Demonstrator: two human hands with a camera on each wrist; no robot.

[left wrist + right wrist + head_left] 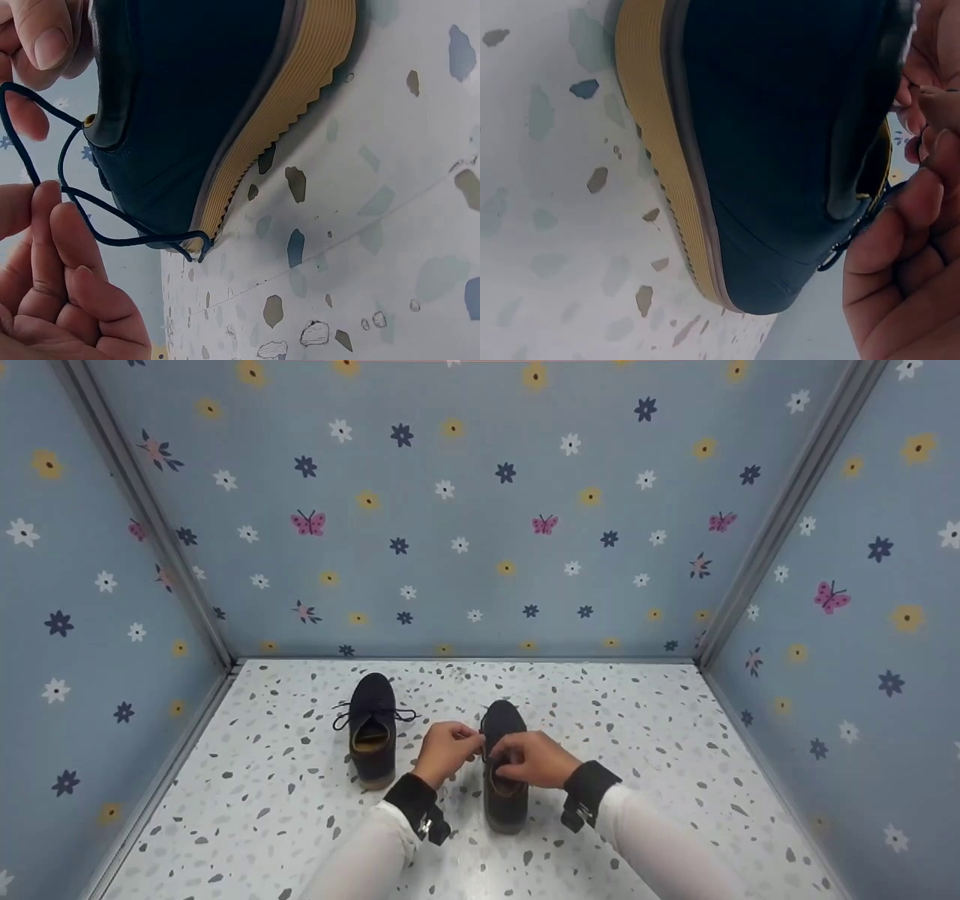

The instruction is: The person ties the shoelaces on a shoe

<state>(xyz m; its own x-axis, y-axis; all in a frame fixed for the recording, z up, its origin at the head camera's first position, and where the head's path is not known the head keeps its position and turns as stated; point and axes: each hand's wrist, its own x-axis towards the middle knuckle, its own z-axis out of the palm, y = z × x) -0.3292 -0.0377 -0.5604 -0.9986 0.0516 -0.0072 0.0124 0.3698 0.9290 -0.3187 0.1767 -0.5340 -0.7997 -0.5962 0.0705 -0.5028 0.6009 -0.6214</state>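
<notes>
A dark blue lace-up shoe (505,810) with a ribbed tan sole (300,82) stands on the speckled surface, toe pointing away from me. My left hand (448,754) is at its left side, pinching the dark shoelace (124,241) between thumb and fingertips. From those fingertips, lace runs in loose loops back to the shoe. Above the shoe's opening is my right hand (538,759), its thumb and fingers curled together at the laces; it appears to pinch a lace, though the fingers hide most of the contact.
A matching shoe (373,694) stands to the left, its lace (405,714) tied in a bow. Blue panels with flowers and butterflies (480,510) enclose the back and both sides. The white speckled surface (622,810) extends around both shoes.
</notes>
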